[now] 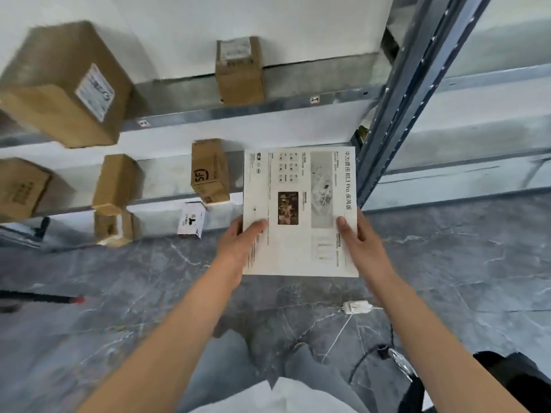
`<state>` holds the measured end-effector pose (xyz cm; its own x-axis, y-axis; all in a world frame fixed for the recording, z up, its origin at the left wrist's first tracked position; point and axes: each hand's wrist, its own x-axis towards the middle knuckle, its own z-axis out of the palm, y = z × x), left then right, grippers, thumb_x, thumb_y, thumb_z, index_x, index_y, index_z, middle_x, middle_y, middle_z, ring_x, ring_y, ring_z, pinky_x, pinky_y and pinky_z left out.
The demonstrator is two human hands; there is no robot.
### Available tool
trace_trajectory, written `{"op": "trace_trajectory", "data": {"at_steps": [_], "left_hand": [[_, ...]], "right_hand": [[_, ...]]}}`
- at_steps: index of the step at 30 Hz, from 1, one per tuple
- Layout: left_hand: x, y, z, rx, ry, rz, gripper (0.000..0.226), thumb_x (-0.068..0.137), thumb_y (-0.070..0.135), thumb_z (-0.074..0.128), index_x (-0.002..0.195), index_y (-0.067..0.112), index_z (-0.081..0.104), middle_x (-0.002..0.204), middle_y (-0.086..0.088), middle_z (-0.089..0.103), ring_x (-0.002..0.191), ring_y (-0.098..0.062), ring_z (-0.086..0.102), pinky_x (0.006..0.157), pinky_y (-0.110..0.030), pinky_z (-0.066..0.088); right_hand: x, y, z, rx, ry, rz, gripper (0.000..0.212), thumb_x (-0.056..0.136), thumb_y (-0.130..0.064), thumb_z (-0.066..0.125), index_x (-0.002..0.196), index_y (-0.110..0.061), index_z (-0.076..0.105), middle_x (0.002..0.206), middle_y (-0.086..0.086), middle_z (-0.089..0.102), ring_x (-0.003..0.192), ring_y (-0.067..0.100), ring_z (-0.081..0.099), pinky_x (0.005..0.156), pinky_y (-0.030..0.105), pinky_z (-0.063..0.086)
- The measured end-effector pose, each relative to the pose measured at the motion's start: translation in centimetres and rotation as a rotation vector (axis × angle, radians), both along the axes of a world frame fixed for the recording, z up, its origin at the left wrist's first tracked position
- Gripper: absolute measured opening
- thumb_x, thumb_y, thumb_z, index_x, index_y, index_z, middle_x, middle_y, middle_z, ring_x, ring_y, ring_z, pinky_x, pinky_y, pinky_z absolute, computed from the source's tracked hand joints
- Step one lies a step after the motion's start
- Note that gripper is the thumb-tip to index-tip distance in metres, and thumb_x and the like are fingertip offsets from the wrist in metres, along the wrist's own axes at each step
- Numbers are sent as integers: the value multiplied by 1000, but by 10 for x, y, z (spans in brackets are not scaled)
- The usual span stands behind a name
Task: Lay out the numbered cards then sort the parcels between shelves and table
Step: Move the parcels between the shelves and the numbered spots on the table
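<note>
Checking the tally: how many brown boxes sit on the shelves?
6. Upper shelf: large box left, small box centre. Middle: edge box far left, plain box, SF box. Lowest: taped box. Others may be off-frame.

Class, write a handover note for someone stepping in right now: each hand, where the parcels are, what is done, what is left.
Left hand and right hand both grip the flat white printed box by its side edges, in front of the shelves.
Brown cartons stand on shelves: a large carton and a small carton up top, an SF carton below.
A small tag sits on the upper rail; cards look laid.
Left: place this box, then sort the others.
</note>
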<state>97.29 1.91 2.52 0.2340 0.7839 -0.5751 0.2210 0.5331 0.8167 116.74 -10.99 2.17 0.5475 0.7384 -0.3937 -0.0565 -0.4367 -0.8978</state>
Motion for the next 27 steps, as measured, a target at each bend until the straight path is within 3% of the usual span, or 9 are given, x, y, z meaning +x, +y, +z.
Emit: {"op": "trace_trajectory", "data": {"at_steps": [5,7,10,15,20,22,24,27], "left_hand": [[-52,-9,51,104,-55,126,23,86,31,69,109,30,66,109,5,71,100,-19,68,90,-42,54],[-76,-8,68,141,-94,156,24,86,32,69,110,30,66,109,6,72,100,-19,69,91,-43,55],[-114,-7,85,170,-136,227,32,85,33,70,116,28,65,110,6,72,99,-19,69,90,-43,55],[-207,-12,104,189,-198,329,26,86,28,71,111,31,66,108,8,73,100,-19,69,91,-44,55],[-317,-19,124,216,-211,518,27,86,27,71,112,31,67,105,9,73,100,-17,69,91,-41,54],[-364,-22,134,236,-216,577,28,86,26,71,113,30,66,104,10,73,97,-15,69,86,-37,56],[-414,-22,141,256,-199,632,30,86,28,71,115,29,66,106,9,73,97,-16,69,86,-36,56],[-482,-21,146,272,-150,718,32,85,33,71,116,31,65,107,10,72,100,-15,68,85,-35,55]], "right_hand": [[-39,17,57,35,-86,133,61,89,-60,51,144,-52,28,129,-26,50,117,6,52,104,38,43],[-57,27,78,68,-79,166,60,90,-56,52,145,-49,28,128,-25,51,110,4,56,96,30,47],[-87,41,106,93,-123,241,59,93,-53,49,146,-49,24,125,-27,46,104,3,53,81,19,43],[-165,69,126,83,-177,387,59,85,-65,50,141,-56,30,129,-21,57,113,11,59,98,43,49],[-277,99,144,85,-162,499,40,84,-66,52,123,-62,45,115,-27,62,107,7,62,92,36,52],[-323,113,148,78,-146,546,59,70,-82,52,125,-60,46,117,-24,64,107,10,63,94,41,52],[-371,128,152,99,-124,594,73,63,-85,54,128,-53,49,120,-19,64,108,12,64,95,43,52],[-445,149,162,122,-141,676,63,79,-69,54,137,-46,45,121,-17,63,105,11,63,90,37,53]]}}
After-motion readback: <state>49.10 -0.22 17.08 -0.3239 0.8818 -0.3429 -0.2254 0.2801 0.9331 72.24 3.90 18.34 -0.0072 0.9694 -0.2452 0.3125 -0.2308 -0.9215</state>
